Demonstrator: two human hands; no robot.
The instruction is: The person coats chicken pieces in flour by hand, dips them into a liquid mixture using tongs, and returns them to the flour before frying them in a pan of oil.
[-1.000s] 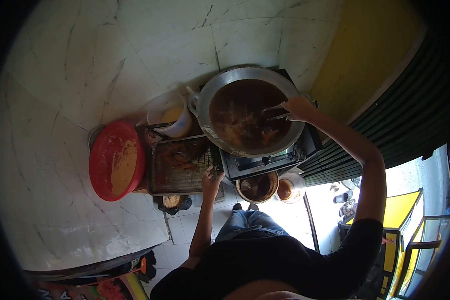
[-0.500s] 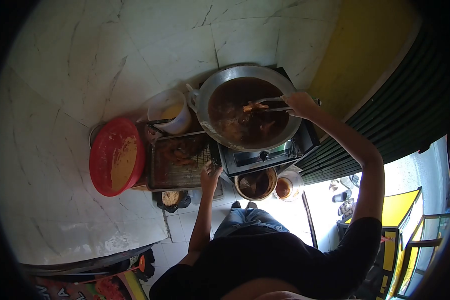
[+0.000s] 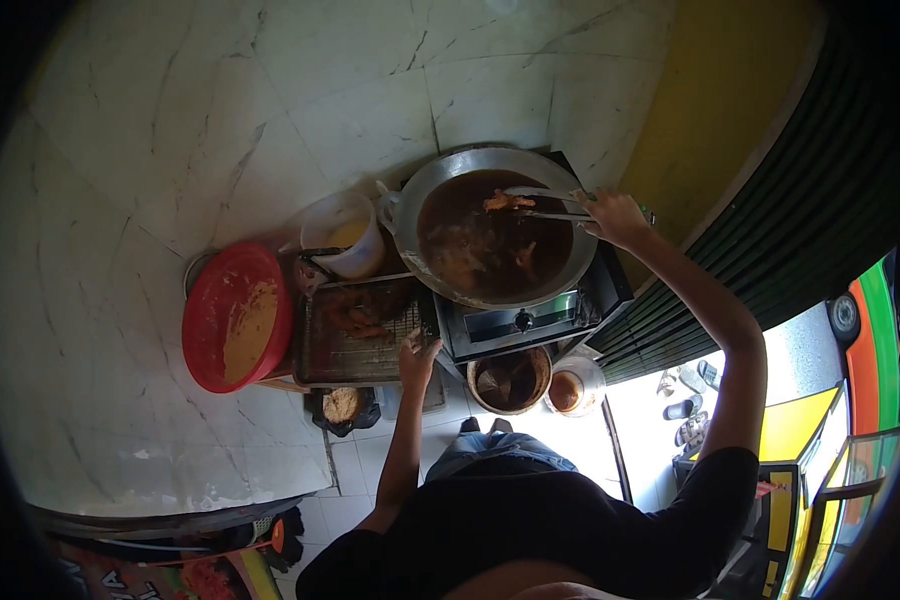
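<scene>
My right hand (image 3: 615, 217) is closed round metal tongs (image 3: 550, 192), whose tips are around a browned fried piece (image 3: 508, 202) over the dark oil. The wide metal wok (image 3: 450, 170) rests on a black stove (image 3: 490, 335), with other pieces frying in the oil. My left hand (image 3: 419, 358) is at the right edge of a rectangular tray (image 3: 355, 378) with a wire rack, its fingers pressed together at the rim. Several browned fried pieces (image 3: 360, 318) lie in the tray's upper part.
Left of the tray is a red basin (image 3: 202, 350) with pale batter. Behind the tray stands a white bucket (image 3: 370, 250). Below the stove are a dark-filled pot (image 3: 510, 382) and a plastic tub (image 3: 592, 375). A black bag (image 3: 368, 412) sits below the tray. Ribbed dark shutter (image 3: 750, 250) stands at right.
The tongs and the fried piece have shifted slightly in the wok, with the piece clearer of the oil. My left hand stays at the tray. A green and orange vehicle has appeared at right.
</scene>
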